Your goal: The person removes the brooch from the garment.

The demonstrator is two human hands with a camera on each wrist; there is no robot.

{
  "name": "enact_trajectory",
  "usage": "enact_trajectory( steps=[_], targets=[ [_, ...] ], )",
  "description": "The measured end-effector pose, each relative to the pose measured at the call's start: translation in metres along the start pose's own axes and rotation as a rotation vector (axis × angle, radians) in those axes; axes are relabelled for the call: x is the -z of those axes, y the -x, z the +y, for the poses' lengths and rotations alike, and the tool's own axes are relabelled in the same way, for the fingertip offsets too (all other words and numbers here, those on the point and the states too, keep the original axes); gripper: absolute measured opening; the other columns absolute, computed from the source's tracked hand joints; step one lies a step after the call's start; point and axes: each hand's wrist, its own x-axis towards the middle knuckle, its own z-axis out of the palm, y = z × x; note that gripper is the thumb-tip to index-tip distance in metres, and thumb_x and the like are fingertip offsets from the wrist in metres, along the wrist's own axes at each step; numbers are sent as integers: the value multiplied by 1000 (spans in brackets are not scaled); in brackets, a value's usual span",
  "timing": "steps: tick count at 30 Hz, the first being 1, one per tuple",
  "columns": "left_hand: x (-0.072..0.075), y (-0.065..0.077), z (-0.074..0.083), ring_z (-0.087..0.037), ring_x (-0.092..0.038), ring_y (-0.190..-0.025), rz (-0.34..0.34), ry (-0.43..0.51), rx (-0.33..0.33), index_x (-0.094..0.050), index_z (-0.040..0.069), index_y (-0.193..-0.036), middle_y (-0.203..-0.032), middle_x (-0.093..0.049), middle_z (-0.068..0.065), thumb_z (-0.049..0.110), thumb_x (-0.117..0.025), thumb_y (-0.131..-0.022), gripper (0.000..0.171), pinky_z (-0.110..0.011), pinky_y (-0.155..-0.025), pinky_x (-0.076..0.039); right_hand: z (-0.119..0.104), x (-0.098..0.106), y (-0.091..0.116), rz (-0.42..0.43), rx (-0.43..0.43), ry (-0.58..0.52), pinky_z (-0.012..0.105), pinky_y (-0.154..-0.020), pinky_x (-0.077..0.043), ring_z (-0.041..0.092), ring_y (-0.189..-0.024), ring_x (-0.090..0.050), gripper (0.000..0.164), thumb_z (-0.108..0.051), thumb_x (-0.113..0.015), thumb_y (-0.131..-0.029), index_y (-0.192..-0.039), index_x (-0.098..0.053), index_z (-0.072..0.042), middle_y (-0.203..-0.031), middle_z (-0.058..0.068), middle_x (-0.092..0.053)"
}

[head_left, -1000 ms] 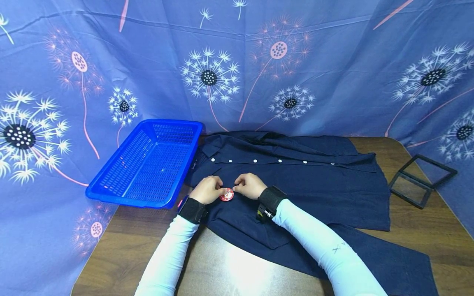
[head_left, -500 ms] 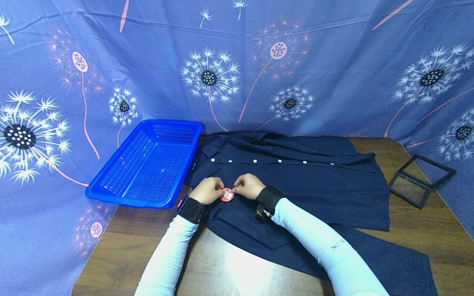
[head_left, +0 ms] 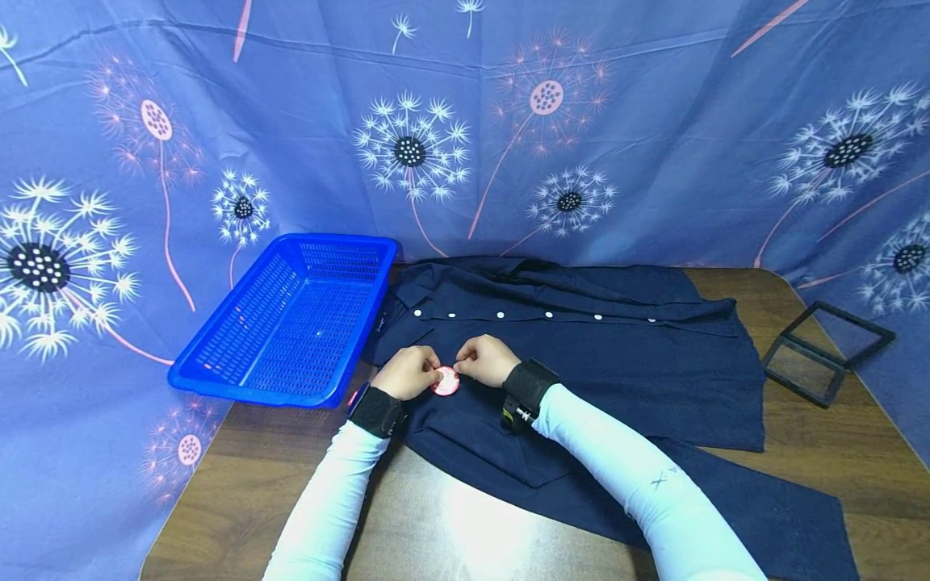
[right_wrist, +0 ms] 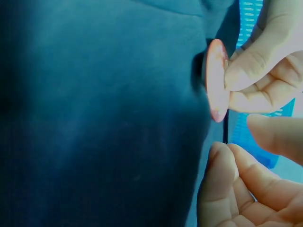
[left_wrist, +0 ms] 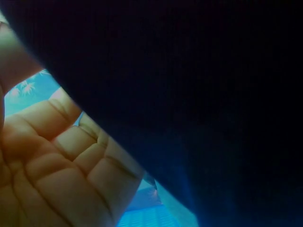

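Badge (head_left: 447, 382) juts rightward from the left hand's (head_left: 407, 374) grip.

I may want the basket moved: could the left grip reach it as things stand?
Probably yes: the blue basket stands close by, and nothing visible blocks the way. However, the left grip pinches the round red badge, so it would likely need to let go first.

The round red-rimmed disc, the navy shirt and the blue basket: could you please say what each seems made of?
The round red-rimmed disc: glossy plastic or coated metal, perhaps; light glares off its thin, rigid-looking face. The navy shirt: matt cloth, fibre unclear, with soft folds and creases. The blue basket: most likely moulded plastic, faintly shiny, given its uniform colour and regular perforations.
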Motion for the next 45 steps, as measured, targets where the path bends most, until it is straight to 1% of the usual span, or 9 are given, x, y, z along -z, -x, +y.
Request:
enact_trajectory(
  steps=[2,5,10,16,22,23,26,35,45],
  targets=[
    [0,0,0,-8,-53,-62,3,-1,-2,-66,7,-81,-68,-64,2,10,-73,-80,7,-24,-58,-41,4,0,-3,13,51,-16,23,-61,-46,9,-66,-59,12,-16,-70,-82,-87,-74,-5,-74,1,-69],
    [-1,0,-1,-8,-52,-62,11,-9,-11,-65,8,-80,-68,-63,2,11,-73,-81,8,-24,-58,-41,4,-1,-4,17,76,-26,23,-61,-46,8,-65,-58,12,-16,-69,-81,-87,-73,-6,-73,-1,-69],
    [0,0,0,-8,-51,-62,12,-10,-28,-65,10,-80,-68,-62,2,11,-73,-83,9,-23,-58,-40,-4,-3,-3,-4,16,-13,23,-61,-47,10,-65,-58,15,-10,-70,-82,-92,-72,1,-77,7,-71],
    [1,1,1,-8,-51,-62,11,-5,-40,-64,9,-81,-68,-61,2,8,-71,-82,7,-23,-57,-40,-9,-7,-2,-37,-12,28,17,-58,-43,4,-61,-53,14,-8,-69,-83,-93,-73,0,-77,6,-71],
    [-1,1,0,-9,-51,-63,7,-2,-37,-64,9,-81,-69,-60,2,9,-71,-83,7,-23,-58,-40,-3,-10,-5,-84,17,-36,21,-54,-49,7,-55,-58,8,-6,-67,-82,-85,-74,-3,-69,3,-69],
    [-1,1,0,-9,-51,-62,7,-2,-38,-64,9,-81,-68,-60,2,9,-71,-83,7,-23,-58,-40,0,-12,-7,-80,51,-44,21,-52,-48,6,-53,-58,8,-7,-66,-81,-82,-73,-5,-66,0,-67],
    [-1,1,0,-9,-50,-62,7,4,-41,-64,9,-81,-68,-59,2,8,-71,-83,7,-23,-57,-39,1,-12,-7,-83,70,-52,21,-52,-47,6,-52,-57,7,-7,-65,-79,-79,-73,-6,-63,-3,-65],
    [0,1,0,-7,-50,-61,1,4,-58,-64,8,-81,-68,-59,3,7,-70,-82,7,-22,-57,-39,-7,-15,-5,-84,-19,-23,15,-50,-42,2,-53,-51,5,-2,-67,-82,-83,-71,1,-66,1,-64],
    [3,3,-1,-10,-59,-70,44,-9,-108,-67,6,-88,-77,-66,-2,9,-73,-82,9,-25,-64,-47,-8,-13,-4,-96,-32,-77,15,-51,-42,2,-54,-51,4,-2,-68,-84,-84,-71,2,-63,-3,-60]
  ],
)
